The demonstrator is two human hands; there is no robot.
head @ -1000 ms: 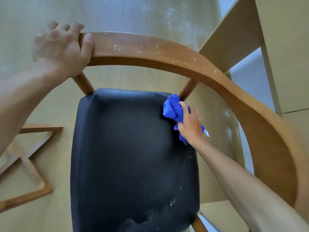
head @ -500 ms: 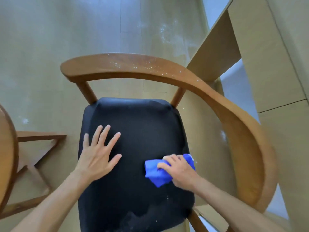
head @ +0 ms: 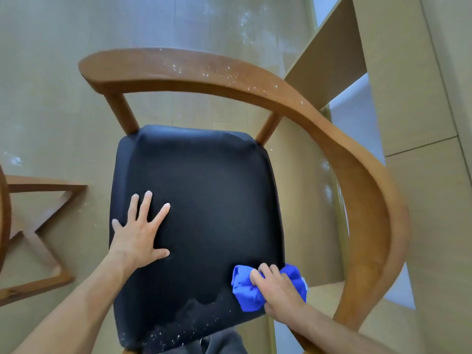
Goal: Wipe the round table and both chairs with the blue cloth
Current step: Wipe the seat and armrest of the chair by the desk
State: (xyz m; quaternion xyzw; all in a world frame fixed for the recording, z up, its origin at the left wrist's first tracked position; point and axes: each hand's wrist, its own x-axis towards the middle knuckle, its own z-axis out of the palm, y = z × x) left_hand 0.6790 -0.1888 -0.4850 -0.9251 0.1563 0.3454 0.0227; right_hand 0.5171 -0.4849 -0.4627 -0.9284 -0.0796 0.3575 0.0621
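At the near right corner of the black chair seat (head: pixel 199 213), the right hand (head: pixel 278 290) grips the bunched blue cloth (head: pixel 245 290), its fingers curled over the top of the wad and pressing it down onto the upholstery. Most of the cloth bulges out to the left of the grip, toward the seat's middle, and a smaller lobe shows on the far side of the knuckles, right at the seat's right edge. The wad's long axis runs roughly across the seat, side to side, with its fatter end pointing toward the seat's centre.

On the left half of the same seat, the left hand (head: pixel 140 233) lies flat, palm down, fingers straight and spread, holding nothing; its fingertips point toward the back of the seat.

Along the seat's near edge, just left of the cloth, a patch of pale specks and dust (head: pixel 184 325) covers the upholstery, with a wavy border against the darker area behind it. Around the seat's far and right sides curves the wooden armrest-and-back rail (head: pixel 229 72), dotted with white specks on its far stretch. Left of the seat, on the floor, stands a wooden table base (head: pixel 46 218), and a sliver of round wooden surface (head: pixel 3 215) shows at the view's left edge.
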